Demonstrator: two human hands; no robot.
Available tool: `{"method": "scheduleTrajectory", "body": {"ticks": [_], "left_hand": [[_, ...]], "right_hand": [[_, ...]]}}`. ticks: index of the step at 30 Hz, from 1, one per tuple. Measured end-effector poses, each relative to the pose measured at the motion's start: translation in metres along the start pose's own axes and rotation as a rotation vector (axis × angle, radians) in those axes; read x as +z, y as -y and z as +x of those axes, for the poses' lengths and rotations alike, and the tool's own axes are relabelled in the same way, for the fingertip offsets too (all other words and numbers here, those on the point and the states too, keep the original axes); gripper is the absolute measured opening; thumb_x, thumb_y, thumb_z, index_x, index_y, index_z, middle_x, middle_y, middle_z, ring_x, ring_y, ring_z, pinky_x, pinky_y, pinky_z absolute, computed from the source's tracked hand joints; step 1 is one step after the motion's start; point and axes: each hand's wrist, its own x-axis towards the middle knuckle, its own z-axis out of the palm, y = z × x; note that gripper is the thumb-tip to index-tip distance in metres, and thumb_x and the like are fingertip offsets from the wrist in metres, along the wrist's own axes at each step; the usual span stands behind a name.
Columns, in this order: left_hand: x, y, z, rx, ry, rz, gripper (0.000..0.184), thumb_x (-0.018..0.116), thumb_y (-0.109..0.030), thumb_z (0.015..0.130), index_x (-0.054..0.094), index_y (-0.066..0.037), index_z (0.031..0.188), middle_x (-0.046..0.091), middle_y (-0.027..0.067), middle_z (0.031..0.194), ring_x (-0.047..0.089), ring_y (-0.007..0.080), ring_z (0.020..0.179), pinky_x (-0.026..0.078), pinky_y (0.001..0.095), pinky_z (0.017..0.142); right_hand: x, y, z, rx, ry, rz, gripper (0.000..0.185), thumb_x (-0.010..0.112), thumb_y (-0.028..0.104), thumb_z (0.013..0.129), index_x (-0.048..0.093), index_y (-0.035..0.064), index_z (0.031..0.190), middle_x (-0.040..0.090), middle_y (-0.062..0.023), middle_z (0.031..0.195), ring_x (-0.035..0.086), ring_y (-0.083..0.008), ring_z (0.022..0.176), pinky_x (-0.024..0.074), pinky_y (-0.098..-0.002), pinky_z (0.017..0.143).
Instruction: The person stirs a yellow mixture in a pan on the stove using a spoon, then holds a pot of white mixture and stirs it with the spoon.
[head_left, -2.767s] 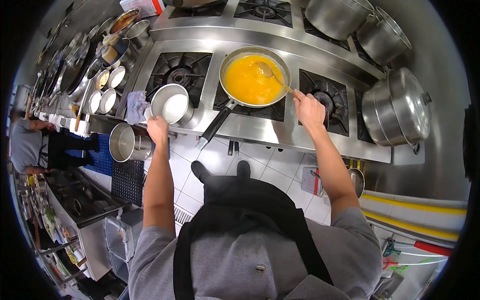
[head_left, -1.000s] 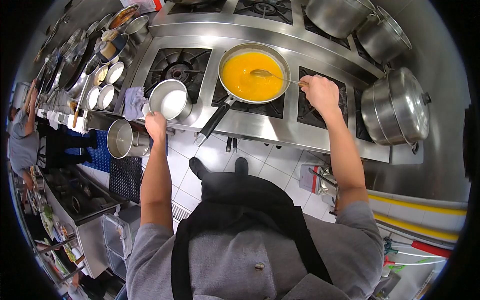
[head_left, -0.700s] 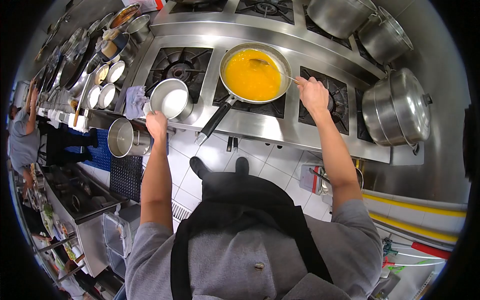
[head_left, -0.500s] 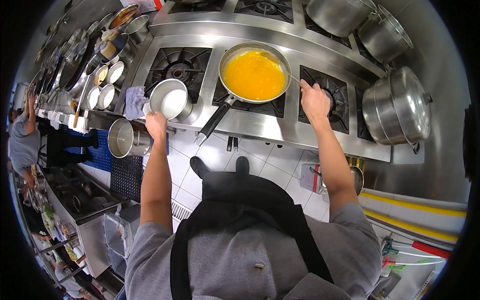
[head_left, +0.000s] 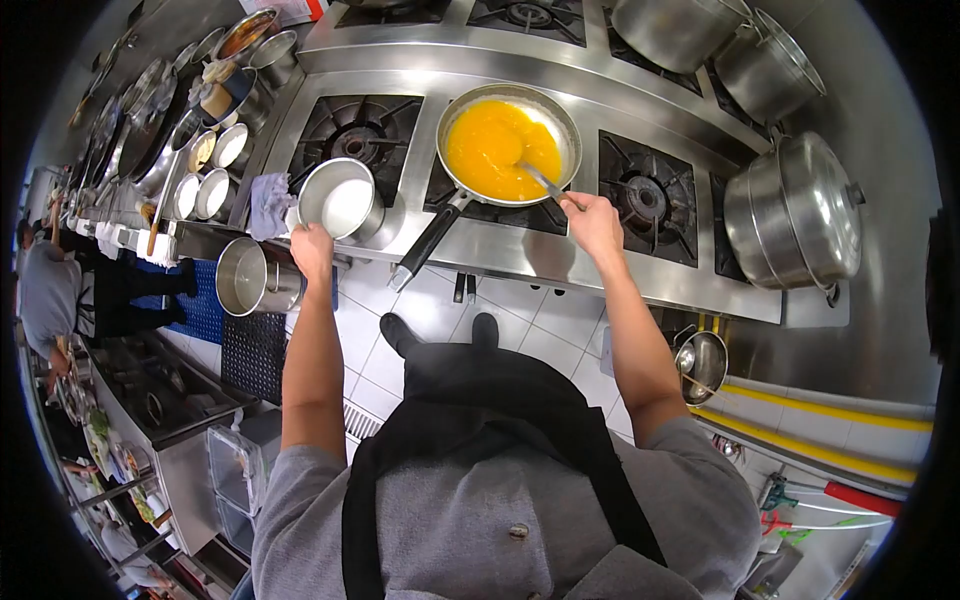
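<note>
A frying pan (head_left: pixel 568 106) of yellow-orange liquid (head_left: pixel 490 150) sits on a middle burner, its black handle pointing down and left. My right hand (head_left: pixel 597 226), at the pan's lower right rim, is closed round the handle of a spoon (head_left: pixel 540 179). The spoon's bowl is down in the liquid, mostly hidden. To the left, my left hand (head_left: pixel 312 246) is closed at the near edge of a metal pot (head_left: pixel 361 216) with a pale inside. Its grip is partly hidden, with a bit of white cloth at the fingers. A grey-purple cloth (head_left: pixel 269 205) lies left of that pot.
A large lidded pot (head_left: pixel 790 215) stands at the stove's right end, with tall pots (head_left: pixel 675 35) behind. Small bowls (head_left: pixel 232 145) and bottles crowd the left counter. An empty pot (head_left: pixel 243 277) is at the front left. A co-worker (head_left: pixel 50 285) stands far left.
My right hand has swung the spoon from the pan's upper right toward me, down to its lower right. Pan bottom now shows at the right. My left hand and its pot have stayed put.
</note>
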Motion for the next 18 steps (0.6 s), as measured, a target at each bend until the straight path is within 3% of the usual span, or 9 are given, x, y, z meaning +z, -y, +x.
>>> {"method": "scheduleTrajectory", "body": {"ticks": [11,18], "left_hand": [[0.000,-0.001,-0.001,-0.002,0.000,-0.021,0.045,0.055,-0.028,0.097,0.071,0.010,0.115,0.071,0.0371,0.113,0.067,0.0533,0.111,0.051,0.0548,0.100],[0.002,0.002,0.000,0.026,-0.017,-0.003,0.045,0.055,-0.028,0.097,0.070,0.011,0.114,0.071,0.0375,0.112,0.067,0.0536,0.110,0.051,0.0554,0.099]], "right_hand": [[-0.004,0.023,-0.037,-0.094,0.027,-0.060,0.034,0.071,0.038,0.096,0.079,0.0201,0.124,0.079,-0.0165,0.110,0.074,-0.0378,0.106,0.0568,-0.0476,0.093],[-0.019,0.019,-0.058,-0.293,-0.057,-0.254,0.028,0.073,0.031,0.094,0.080,0.0194,0.119,0.079,-0.0167,0.100,0.075,-0.0392,0.094,0.0577,-0.0497,0.084]]}}
